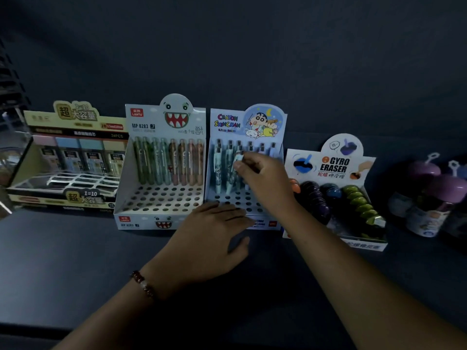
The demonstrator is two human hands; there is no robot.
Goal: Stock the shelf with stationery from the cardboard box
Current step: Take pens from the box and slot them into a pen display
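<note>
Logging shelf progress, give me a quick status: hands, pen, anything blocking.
Right hand pinching a pen over the Crayon Shin-chan display box. Left hand flat on that box's front edge. Front holes empty; nothing blocking.

Readable stuff on the display boxes in front of me: the monster-face pen box (pixel 161 157) says "LANTU" on a red tag plus "MP 8283". The cartoon pen box (pixel 249 122) next to it reads "CRAYON SHINCHAN". The eraser box (pixel 331 170) says "GYRO ERASER". The yellow box (pixel 73 137) far left has "1=10" and "24PCS". The Chinese text is too blurry for me.
</note>
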